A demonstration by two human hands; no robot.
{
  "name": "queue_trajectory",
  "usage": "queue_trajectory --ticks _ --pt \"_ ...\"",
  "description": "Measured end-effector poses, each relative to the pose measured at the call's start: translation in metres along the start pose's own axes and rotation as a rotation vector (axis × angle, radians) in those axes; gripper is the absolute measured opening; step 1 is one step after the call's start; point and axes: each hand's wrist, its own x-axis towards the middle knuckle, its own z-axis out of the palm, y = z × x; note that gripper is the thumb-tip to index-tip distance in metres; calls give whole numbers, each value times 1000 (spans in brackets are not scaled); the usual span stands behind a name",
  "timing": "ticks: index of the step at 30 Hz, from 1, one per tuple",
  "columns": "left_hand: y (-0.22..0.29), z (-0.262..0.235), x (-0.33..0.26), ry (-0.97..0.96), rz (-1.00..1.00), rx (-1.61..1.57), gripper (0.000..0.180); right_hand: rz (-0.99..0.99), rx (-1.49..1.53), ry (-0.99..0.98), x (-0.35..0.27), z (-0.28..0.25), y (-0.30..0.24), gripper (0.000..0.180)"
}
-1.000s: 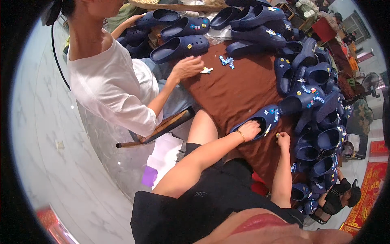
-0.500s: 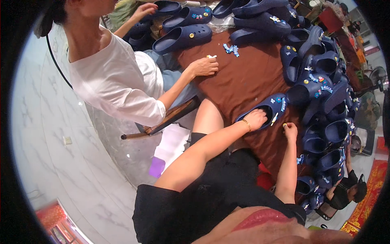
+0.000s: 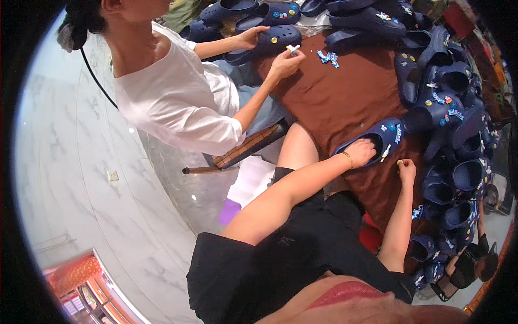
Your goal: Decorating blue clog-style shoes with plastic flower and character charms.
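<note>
A navy clog (image 3: 384,136) with several small charms on its upper lies on the brown cloth (image 3: 350,97) before me. My left hand (image 3: 360,153) reaches into its foot opening, fingers curled inside and partly hidden, steadying the shoe. Just right of the toe, my right hand (image 3: 407,171) pinches a small yellow charm (image 3: 400,162) between thumb and finger, apart from the clog. A white stick-like charm (image 3: 386,155) sits on the clog's near side.
At the left a co-worker in a white top (image 3: 172,92) holds a small white charm (image 3: 293,49) beside another navy clog (image 3: 278,36). Loose blue-and-white charms (image 3: 328,58) lie on the cloth. Piled clogs (image 3: 450,113) line the right side.
The view has shifted, moving everything rightward in the picture. My hands keep their places at the clog. The co-worker has lifted the white charm and brought the other hand to a clog.
</note>
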Motion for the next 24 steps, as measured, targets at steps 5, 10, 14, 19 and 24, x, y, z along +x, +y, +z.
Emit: queue_trajectory --ticks 5,10,14,19,24 --pt "-3 0 -2 14 0 35 10 39 50 -19 -1 -1 -14 19" --pt "2 -2 -1 30 14 52 10 -191 -11 118 15 13 25 15" --pt "1 2 -8 4 5 68 11 -160 -4 102 9 18 24 15" --pt "5 -3 -3 -84 10 60 13 -172 34 132 2 16 33 19" --pt "-2 -14 10 -156 -52 103 15 -97 1 41 -17 -8 -30 38"
